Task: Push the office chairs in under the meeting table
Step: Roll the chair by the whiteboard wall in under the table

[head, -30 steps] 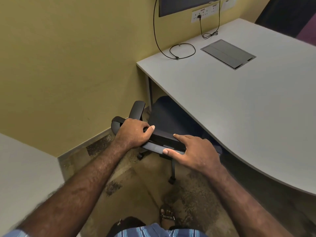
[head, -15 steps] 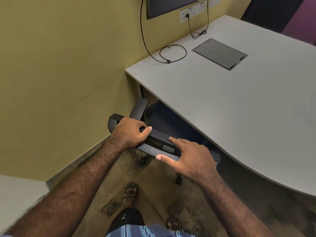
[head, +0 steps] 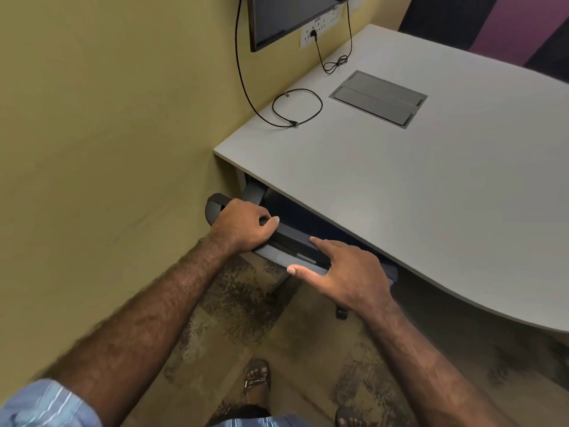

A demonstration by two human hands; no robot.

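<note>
Step in hand: pushing a chair (head: pixel 289 241) in under the bench (head: pixel 415 195), w/ seat mostly hidden below the top already. Only the backrest top edge and one armrest (head: pixel 254 191) stick out, right at the bench edge near the corner by the wall.

Left hand (head: pixel 241 226): grip closed around the backrest's top edge, fingers curled over it, thumb along the front. Right hand (head: pixel 348 272): grip open, fingers spread flat, resting on/against the backrest edge, not clasping anything.

Judgement: chair looks nearly home. Next move prob. calls for a short final shove fwd, both hands even so it doesn't swivel, then let go. Risk: armrest catching the bench underside or leg; backrest bumping the edge. Gap to the wall (head: pixel 107 149) on the left is tight.

Surface & room: grey bench top w/ curved front edge, a flush cable hatch (head: pixel 378 98) set into it, a loose black cable (head: pixel 297 107) looped near the corner. Yellow-green wall, a screen (head: pixel 277 16) mounted above, socket strip (head: pixel 320 26) below it. Patchy worn carpet (head: pixel 246 303); sandalled foot (head: pixel 257 379) visible below. No other chairs in view.
</note>
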